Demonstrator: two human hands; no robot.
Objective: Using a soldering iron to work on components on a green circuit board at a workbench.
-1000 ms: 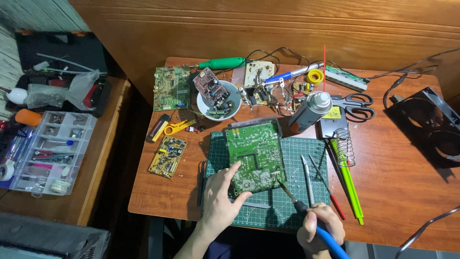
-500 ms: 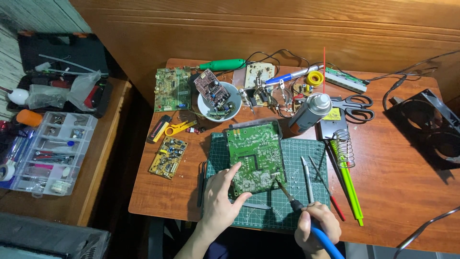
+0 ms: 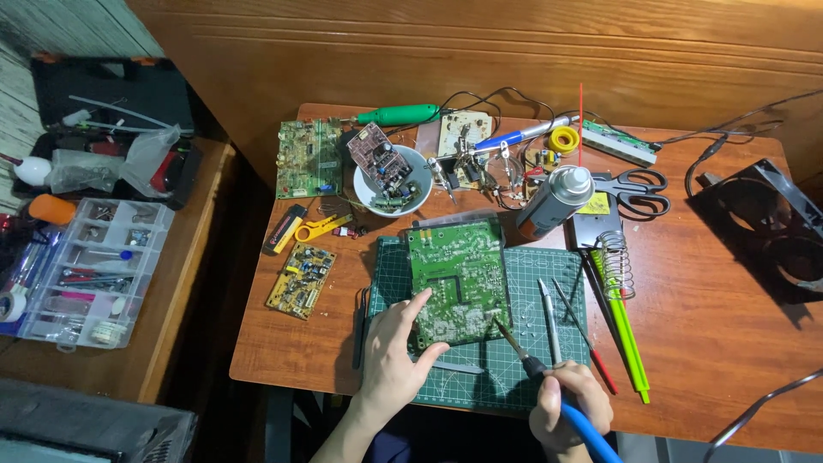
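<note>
A green circuit board (image 3: 457,276) lies solder side up on a dark green cutting mat (image 3: 531,283) near the table's front edge. My left hand (image 3: 396,350) rests on the mat with thumb and fingers pressing the board's near left corner. My right hand (image 3: 569,410) grips a soldering iron (image 3: 549,384) with a blue handle; its tip touches the board's near right edge. A metal tool (image 3: 549,319) and a thin red-tipped probe (image 3: 583,333) lie on the mat just right of the board.
A spray can (image 3: 555,201), scissors (image 3: 633,190), a coiled iron stand (image 3: 615,261), green pens (image 3: 624,330), a white bowl (image 3: 393,180) holding a board, other boards (image 3: 302,279) and wires crowd the wooden table (image 3: 711,326). A parts organizer (image 3: 93,266) sits on the left table.
The soldering iron's tip has moved slightly up and in, onto the board's near right edge. My left hand stays on the board.
</note>
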